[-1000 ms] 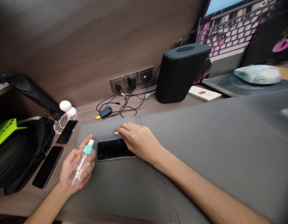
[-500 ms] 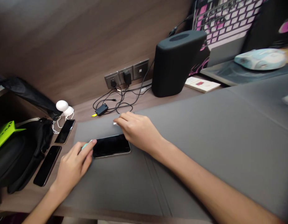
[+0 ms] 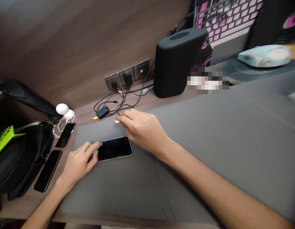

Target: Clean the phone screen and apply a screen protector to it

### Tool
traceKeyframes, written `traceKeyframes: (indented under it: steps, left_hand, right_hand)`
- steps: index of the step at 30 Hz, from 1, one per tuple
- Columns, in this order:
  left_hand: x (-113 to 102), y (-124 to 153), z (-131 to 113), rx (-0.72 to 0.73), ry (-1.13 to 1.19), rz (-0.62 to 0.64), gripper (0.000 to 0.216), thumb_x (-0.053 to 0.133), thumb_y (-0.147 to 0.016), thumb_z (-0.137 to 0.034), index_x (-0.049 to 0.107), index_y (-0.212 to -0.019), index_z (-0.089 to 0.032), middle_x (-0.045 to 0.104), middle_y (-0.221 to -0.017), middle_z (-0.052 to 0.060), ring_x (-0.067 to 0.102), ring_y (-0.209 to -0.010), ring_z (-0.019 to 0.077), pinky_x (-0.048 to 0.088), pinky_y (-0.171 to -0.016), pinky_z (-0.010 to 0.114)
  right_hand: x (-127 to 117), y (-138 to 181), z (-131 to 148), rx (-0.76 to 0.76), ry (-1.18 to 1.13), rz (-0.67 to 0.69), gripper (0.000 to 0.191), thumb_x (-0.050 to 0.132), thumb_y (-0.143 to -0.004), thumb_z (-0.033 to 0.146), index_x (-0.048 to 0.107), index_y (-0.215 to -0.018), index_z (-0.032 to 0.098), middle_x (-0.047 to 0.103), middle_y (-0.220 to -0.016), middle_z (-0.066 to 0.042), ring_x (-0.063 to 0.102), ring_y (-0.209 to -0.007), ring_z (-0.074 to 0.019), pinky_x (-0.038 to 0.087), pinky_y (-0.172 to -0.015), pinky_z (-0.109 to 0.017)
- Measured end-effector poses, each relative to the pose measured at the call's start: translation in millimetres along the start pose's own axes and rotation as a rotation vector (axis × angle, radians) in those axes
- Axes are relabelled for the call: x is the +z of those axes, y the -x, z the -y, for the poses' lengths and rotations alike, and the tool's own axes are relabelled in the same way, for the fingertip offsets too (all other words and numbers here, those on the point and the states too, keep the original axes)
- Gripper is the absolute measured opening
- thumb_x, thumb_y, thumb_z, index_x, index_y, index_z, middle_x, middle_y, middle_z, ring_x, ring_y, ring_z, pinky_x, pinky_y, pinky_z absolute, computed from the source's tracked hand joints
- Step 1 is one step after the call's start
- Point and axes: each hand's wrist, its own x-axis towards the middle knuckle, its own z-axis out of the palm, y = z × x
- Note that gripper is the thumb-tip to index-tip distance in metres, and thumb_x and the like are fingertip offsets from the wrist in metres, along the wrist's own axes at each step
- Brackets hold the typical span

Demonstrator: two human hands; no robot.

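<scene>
A black phone [image 3: 115, 148] lies screen-up on the grey desk mat [image 3: 185, 152]. My left hand [image 3: 78, 162] rests palm-down at the phone's left end, fingers curled over a small spray bottle whose teal cap barely shows under them. My right hand [image 3: 140, 128] hovers just beyond the phone's far right corner, fingers pinched on a small white piece [image 3: 117, 121] that I cannot name.
Two more dark phones [image 3: 65, 135] [image 3: 47, 170] lie on the wooden desk left of the mat, beside a black bag [image 3: 18, 159] and white earbuds [image 3: 63, 109]. Behind are wall sockets with tangled cables [image 3: 118, 101], a black speaker [image 3: 176, 62], a laptop keyboard [image 3: 224, 19].
My left hand has lowered the spray bottle from upright in the air down onto the mat at the phone's left end. The right hand moved slightly off the phone, away from me.
</scene>
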Motion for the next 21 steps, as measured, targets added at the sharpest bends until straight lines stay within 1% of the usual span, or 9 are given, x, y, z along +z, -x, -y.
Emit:
traceKeyframes:
  steps: [3,7,10,13,18,21]
  left_hand:
    - [0.9,0.5,0.9,0.022,0.002,-0.002,0.03,0.043,-0.107,-0.025,0.063,-0.128,-0.024,0.07,-0.092,0.001,0.061,-0.062,0.0121,0.042,-0.059,0.024]
    - [0.8,2.8,2.1,0.024,0.037,-0.023,0.032,0.039,-0.105,-0.02,0.064,-0.125,-0.023,0.069,-0.091,0.001,0.063,-0.065,0.0132,0.043,-0.061,0.024]
    - [-2.5,3.4,1.8,0.003,0.072,-0.053,0.036,0.037,-0.104,-0.02,0.063,-0.129,-0.024,0.07,-0.095,0.002,0.065,-0.069,0.0143,0.046,-0.064,0.024]
    - [-7.8,0.6,-2.0,0.017,0.101,-0.076,0.04,0.038,-0.103,-0.02,0.062,-0.135,-0.025,0.07,-0.096,0.003,0.065,-0.069,0.0149,0.047,-0.065,0.024]
    - [-14.1,-13.2,-17.2,0.058,0.212,-0.021,0.037,0.048,-0.1,-0.021,0.065,-0.132,-0.027,0.072,-0.095,0.002,0.063,-0.065,0.0132,0.046,-0.062,0.023]
    - [-12.9,-23.5,-26.1,0.083,0.206,0.019,0.03,0.053,-0.101,-0.028,0.067,-0.128,-0.027,0.072,-0.091,0.001,0.063,-0.063,0.0133,0.046,-0.061,0.023]
  right_hand:
    - [-1.5,-0.6,1.1,0.003,-0.009,0.008,0.028,0.046,-0.102,0.007,0.073,-0.099,0.015,0.07,-0.093,-0.008,0.056,-0.086,-0.0201,0.039,-0.069,-0.031]
    - [-2.2,-0.7,1.4,0.009,-0.011,0.018,0.03,0.045,-0.102,0.007,0.073,-0.098,0.016,0.069,-0.092,-0.008,0.056,-0.086,-0.0202,0.039,-0.07,-0.031]
    - [-2.1,-0.5,0.7,0.009,-0.007,0.006,0.029,0.046,-0.102,0.006,0.073,-0.098,0.016,0.069,-0.092,-0.008,0.056,-0.085,-0.0198,0.038,-0.069,-0.03]
    - [-1.9,0.0,0.2,0.01,-0.004,0.001,0.029,0.046,-0.101,0.005,0.073,-0.1,0.016,0.07,-0.094,-0.008,0.056,-0.087,-0.0199,0.039,-0.069,-0.031]
    - [-1.0,0.8,0.4,-0.002,0.008,0.011,0.028,0.048,-0.1,0.005,0.073,-0.102,0.016,0.071,-0.096,-0.008,0.058,-0.087,-0.0203,0.04,-0.07,-0.031]
    - [-0.7,0.9,0.8,-0.01,0.014,0.009,0.026,0.049,-0.1,0.005,0.073,-0.102,0.015,0.072,-0.094,-0.007,0.058,-0.086,-0.0205,0.041,-0.07,-0.032]
